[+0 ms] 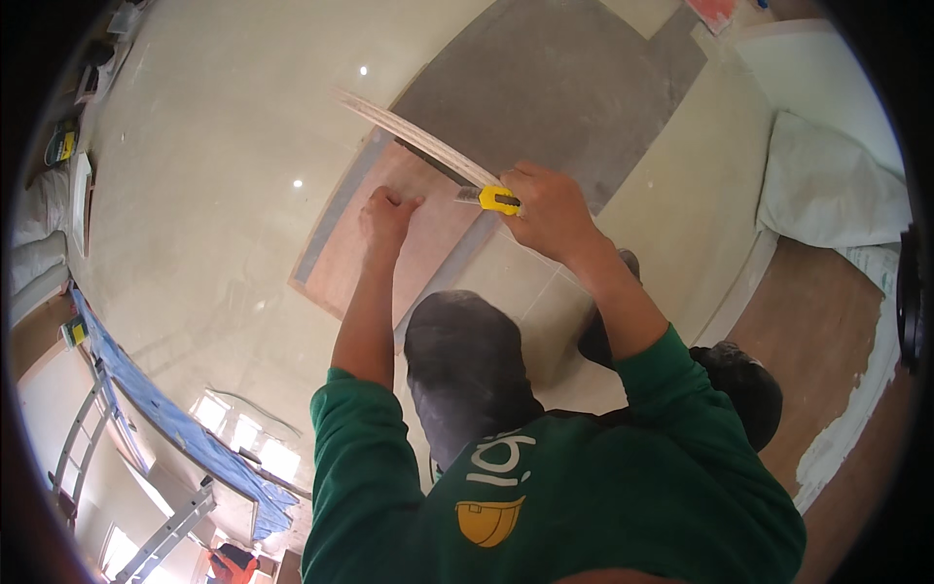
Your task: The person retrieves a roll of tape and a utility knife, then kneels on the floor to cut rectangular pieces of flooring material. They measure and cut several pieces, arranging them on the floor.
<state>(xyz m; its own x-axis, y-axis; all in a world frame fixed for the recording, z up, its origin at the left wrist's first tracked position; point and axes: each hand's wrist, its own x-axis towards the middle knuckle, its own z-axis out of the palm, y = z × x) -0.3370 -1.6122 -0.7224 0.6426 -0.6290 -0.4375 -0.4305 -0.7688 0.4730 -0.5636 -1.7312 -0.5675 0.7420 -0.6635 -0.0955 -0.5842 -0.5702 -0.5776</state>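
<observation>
My right hand (550, 212) is closed around a yellow snap-off utility knife (500, 200), its blade pointing left over the panel. A long pale wooden strip (418, 132) runs from beside that hand toward the upper left; whether the fingers also grip it, I cannot tell. Below the strip lies a pinkish-brown panel (428, 238) with grey bands along two sides. My left hand (386, 220) rests over this panel, thumb apart from the bent fingers, with nothing visible between them.
A dark grey rectangle (555, 88) covers the floor beyond the strip. Pale flooring (214, 146) spreads to the left. A white sack (827, 180) sits at the right, beside brown boards (812, 321). Blue sheeting (170, 399) and a ladder (165, 535) are at the lower left.
</observation>
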